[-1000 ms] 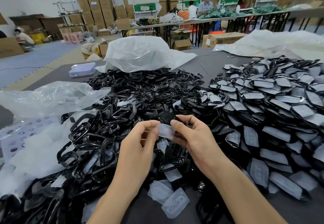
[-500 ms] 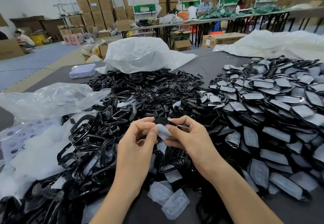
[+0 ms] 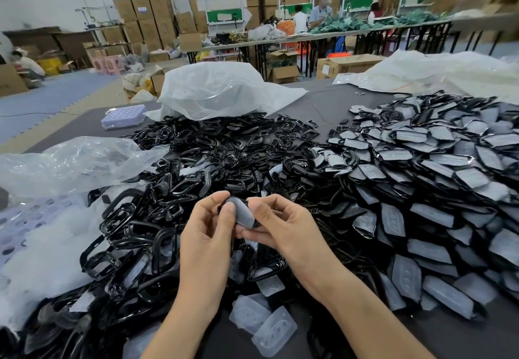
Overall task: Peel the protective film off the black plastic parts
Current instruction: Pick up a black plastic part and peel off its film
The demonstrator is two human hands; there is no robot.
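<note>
Closing in on each other over the last second, the left hand (image 3: 207, 232) and the right hand (image 3: 283, 226) now meet just above the near edge of the dark grey table (image 3: 323, 108), with the film-covered face between them turned up toward the camera. Sorting seems to explain the layout. The broad heap of black plastic parts still wearing pale grey film (image 3: 438, 178) lies on the right within easy reach, while the tangled heap of glossy black frames and bare parts (image 3: 202, 156) fills the centre and left, probably the finished side. A crumpled white plastic sack (image 3: 219, 91) and a clear plastic bag (image 3: 73, 164) lie at the far and left edges, likely the emptied packaging. A few peeled translucent film pieces (image 3: 261, 319) lie near the wrists, and a flat lilac tray with holes (image 3: 123, 115) sits far left. The small black plastic part faced with grey film (image 3: 243, 214) is held between the hands. The right fingers curl round its lower end to steady it, while the left thumb presses on the film's upper corner against a curled forefinger, apparently to lift an edge. Stacked brown cartons (image 3: 146, 18) in the background carry labels too small to read.
</note>
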